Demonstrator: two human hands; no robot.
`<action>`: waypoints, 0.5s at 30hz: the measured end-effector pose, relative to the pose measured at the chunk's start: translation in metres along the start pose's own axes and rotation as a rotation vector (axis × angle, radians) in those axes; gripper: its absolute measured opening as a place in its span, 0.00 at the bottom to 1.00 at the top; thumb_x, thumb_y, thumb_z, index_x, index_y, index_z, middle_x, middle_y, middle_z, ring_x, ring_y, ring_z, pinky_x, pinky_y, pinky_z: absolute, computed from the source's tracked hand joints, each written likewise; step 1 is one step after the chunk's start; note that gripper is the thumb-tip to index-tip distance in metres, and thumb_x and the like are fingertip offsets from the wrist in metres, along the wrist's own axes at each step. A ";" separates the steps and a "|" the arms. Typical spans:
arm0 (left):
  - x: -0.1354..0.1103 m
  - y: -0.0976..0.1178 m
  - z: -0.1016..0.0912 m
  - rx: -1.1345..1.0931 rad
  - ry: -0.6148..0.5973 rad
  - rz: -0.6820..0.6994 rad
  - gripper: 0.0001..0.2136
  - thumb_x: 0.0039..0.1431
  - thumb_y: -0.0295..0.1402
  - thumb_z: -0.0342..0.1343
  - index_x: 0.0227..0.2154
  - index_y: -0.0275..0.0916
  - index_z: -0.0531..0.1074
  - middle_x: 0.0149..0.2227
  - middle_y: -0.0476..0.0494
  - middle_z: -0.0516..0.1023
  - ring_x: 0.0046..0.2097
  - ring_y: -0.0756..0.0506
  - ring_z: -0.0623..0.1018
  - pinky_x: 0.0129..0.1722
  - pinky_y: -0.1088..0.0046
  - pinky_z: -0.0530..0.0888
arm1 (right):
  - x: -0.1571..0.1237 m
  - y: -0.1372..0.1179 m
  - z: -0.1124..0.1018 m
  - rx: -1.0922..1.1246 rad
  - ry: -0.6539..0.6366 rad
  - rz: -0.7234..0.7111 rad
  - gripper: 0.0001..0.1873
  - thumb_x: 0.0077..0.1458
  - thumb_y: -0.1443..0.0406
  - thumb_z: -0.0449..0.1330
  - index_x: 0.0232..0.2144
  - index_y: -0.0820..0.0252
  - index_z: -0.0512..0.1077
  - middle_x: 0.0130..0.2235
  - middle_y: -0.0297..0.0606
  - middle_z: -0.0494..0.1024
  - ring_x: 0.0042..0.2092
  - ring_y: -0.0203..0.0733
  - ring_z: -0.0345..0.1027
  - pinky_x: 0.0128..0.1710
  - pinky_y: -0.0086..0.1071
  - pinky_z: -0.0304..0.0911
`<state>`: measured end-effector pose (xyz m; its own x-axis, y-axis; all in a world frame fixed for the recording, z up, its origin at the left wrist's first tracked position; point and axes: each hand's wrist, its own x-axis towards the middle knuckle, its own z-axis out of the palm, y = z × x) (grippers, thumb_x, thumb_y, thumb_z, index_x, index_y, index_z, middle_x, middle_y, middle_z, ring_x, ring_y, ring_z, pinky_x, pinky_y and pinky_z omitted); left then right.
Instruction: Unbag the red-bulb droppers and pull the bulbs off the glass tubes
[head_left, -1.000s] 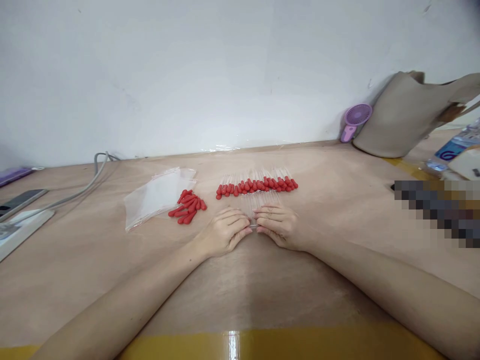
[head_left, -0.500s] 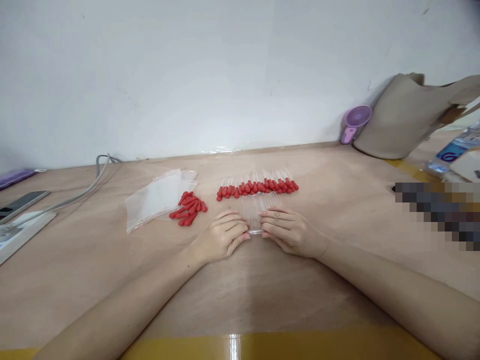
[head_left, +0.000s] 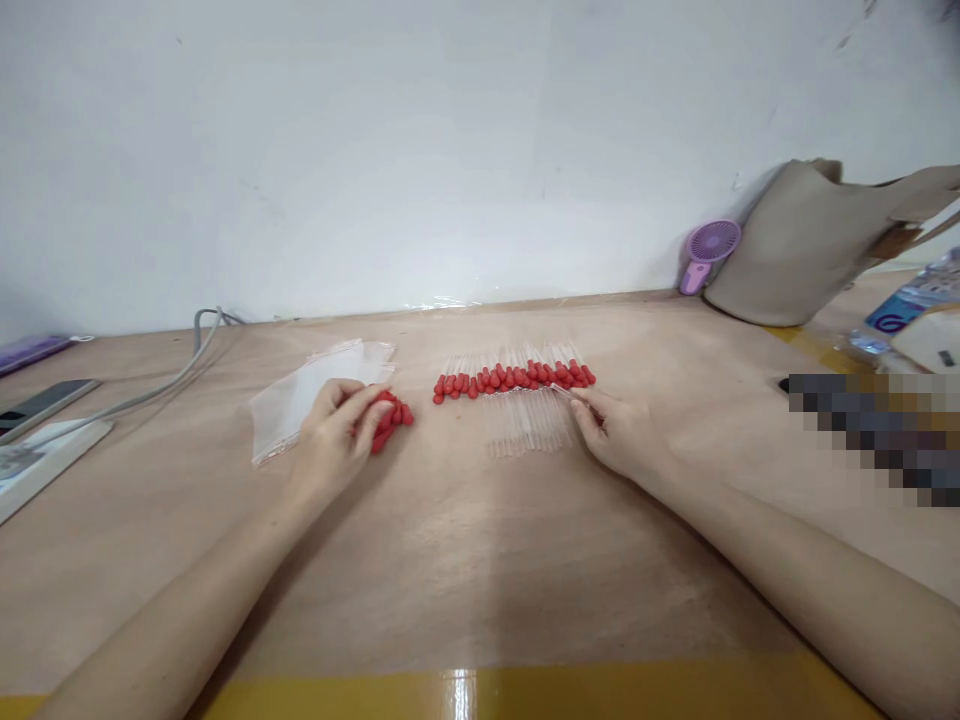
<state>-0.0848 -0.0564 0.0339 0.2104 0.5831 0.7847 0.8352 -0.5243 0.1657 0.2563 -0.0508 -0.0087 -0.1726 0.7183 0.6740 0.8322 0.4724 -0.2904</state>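
Note:
My left hand [head_left: 345,425] is at the small pile of red rubber bulbs [head_left: 401,413], its thumb and fingers closed around a bulb and covering part of the pile. My right hand [head_left: 611,428] pinches a thin clear glass tube [head_left: 561,390], whose tip points up and left. Beside it lies a row of loose clear tubes [head_left: 525,425], side by side. Just beyond them, several glass droppers with red bulbs [head_left: 514,377] lie in a row, bulbs toward me and clear stems toward the wall.
Clear zip bags [head_left: 300,395] lie left of the bulbs. A grey cable [head_left: 169,385], a phone [head_left: 49,403] and a white power strip [head_left: 56,465] are at far left. A purple fan [head_left: 712,245], a beige bag [head_left: 795,240] and a bottle [head_left: 915,295] stand at back right.
Both hands have left the near ends of the clear tubes. My left hand moved left onto the red bulbs; my right hand moved right and up and now pinches one tube.

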 end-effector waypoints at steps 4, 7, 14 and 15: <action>-0.005 -0.031 -0.022 0.087 0.039 -0.163 0.11 0.57 0.35 0.49 0.41 0.44 0.71 0.33 0.45 0.68 0.35 0.46 0.70 0.31 0.67 0.71 | 0.002 -0.007 0.009 -0.045 0.017 0.000 0.15 0.53 0.66 0.50 0.40 0.64 0.72 0.27 0.39 0.75 0.24 0.38 0.65 0.24 0.30 0.59; -0.008 -0.049 -0.032 -0.031 -0.056 -0.374 0.11 0.54 0.35 0.51 0.41 0.42 0.69 0.31 0.47 0.68 0.30 0.47 0.71 0.27 0.70 0.71 | 0.004 -0.008 0.015 -0.059 0.014 0.010 0.16 0.52 0.68 0.49 0.40 0.63 0.73 0.27 0.40 0.74 0.26 0.38 0.65 0.24 0.29 0.58; -0.011 -0.053 -0.021 -0.296 -0.084 -0.675 0.14 0.43 0.39 0.59 0.31 0.38 0.64 0.28 0.50 0.69 0.28 0.51 0.71 0.26 0.75 0.70 | 0.003 -0.009 0.021 -0.027 -0.083 0.012 0.16 0.50 0.69 0.50 0.39 0.63 0.73 0.30 0.41 0.74 0.29 0.38 0.66 0.30 0.30 0.62; -0.012 -0.052 -0.018 -0.296 -0.102 -0.671 0.14 0.43 0.40 0.59 0.31 0.38 0.65 0.27 0.50 0.70 0.28 0.51 0.72 0.26 0.75 0.70 | 0.003 -0.009 0.021 -0.033 -0.084 0.008 0.16 0.50 0.68 0.50 0.40 0.64 0.73 0.31 0.41 0.74 0.29 0.38 0.66 0.30 0.30 0.62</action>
<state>-0.1402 -0.0472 0.0268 -0.2390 0.8843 0.4010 0.6323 -0.1717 0.7555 0.2368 -0.0425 -0.0185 -0.2080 0.7631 0.6118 0.8507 0.4499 -0.2720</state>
